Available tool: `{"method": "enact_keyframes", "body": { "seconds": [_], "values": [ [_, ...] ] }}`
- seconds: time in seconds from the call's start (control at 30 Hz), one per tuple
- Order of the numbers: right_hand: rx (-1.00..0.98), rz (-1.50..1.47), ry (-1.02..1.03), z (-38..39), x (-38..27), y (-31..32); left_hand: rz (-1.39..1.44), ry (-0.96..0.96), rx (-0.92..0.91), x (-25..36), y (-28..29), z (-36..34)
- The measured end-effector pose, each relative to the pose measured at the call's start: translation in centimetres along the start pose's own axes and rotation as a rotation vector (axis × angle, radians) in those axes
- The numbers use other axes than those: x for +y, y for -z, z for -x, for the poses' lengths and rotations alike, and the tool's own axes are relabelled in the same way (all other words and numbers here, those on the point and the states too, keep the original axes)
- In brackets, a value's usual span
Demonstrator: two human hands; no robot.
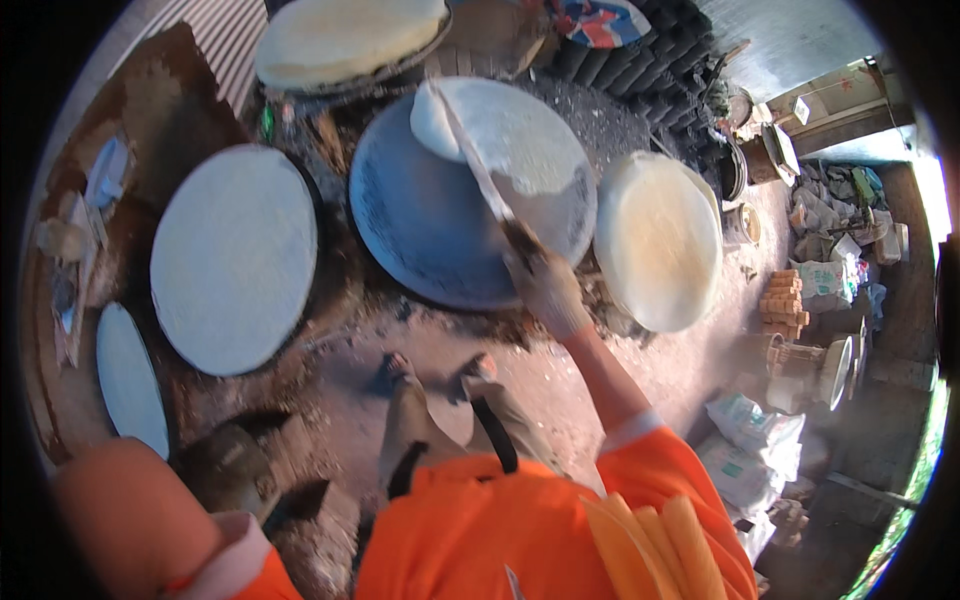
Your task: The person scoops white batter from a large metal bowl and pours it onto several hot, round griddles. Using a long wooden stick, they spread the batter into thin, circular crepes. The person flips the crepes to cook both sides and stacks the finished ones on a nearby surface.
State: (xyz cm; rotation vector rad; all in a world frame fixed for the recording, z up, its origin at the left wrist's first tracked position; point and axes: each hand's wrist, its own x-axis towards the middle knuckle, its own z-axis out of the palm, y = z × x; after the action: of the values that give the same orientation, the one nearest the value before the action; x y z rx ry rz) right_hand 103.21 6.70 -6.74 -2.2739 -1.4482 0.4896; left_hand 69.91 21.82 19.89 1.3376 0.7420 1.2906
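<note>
My right hand (549, 292), which seems to wear a pale glove, is closed round the dark handle of a long, flat scraper (468, 150). Its pale blade reaches away over a large round griddle (425, 215). A thin whitish sheet of batter or flatbread (540, 125) covers the far right part of the griddle, and the blade's far end lies over a thicker white patch there. Bare dark metal shows on the near left. My left arm (140, 510) enters at the lower left, bent, with its hand outside the picture.
Right of the griddle rests a round pale flatbread stack (658, 242). A white-topped disc (235, 260) stands left, another flatbread (350, 40) beyond. Black stacked pieces (640, 60) rise at the back. White sacks (750, 455) and bricks (783, 303) lie right.
</note>
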Motion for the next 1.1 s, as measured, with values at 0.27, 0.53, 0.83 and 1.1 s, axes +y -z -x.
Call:
{"method": "enact_keyframes", "body": {
  "seconds": [0.27,0.53,0.83,1.1],
  "values": [
    [0.083,0.028,-0.050,0.4,1.8,-1.2,0.092,0.002,0.005,-3.1,0.7,-1.9],
    [0.145,-0.208,-0.046,1.4,-0.7,-0.5,-0.047,0.045,-0.245,-4.5,-6.0,-7.1],
    [0.079,-0.281,0.134,2.5,-2.3,-1.3,-0.356,0.541,-0.453,-20.6,-5.3,-6.7],
    [0.006,-0.653,-0.134,0.8,-1.2,-2.2,-0.724,-0.042,-0.488,-27.3,-9.5,-3.5]
  ]
}}
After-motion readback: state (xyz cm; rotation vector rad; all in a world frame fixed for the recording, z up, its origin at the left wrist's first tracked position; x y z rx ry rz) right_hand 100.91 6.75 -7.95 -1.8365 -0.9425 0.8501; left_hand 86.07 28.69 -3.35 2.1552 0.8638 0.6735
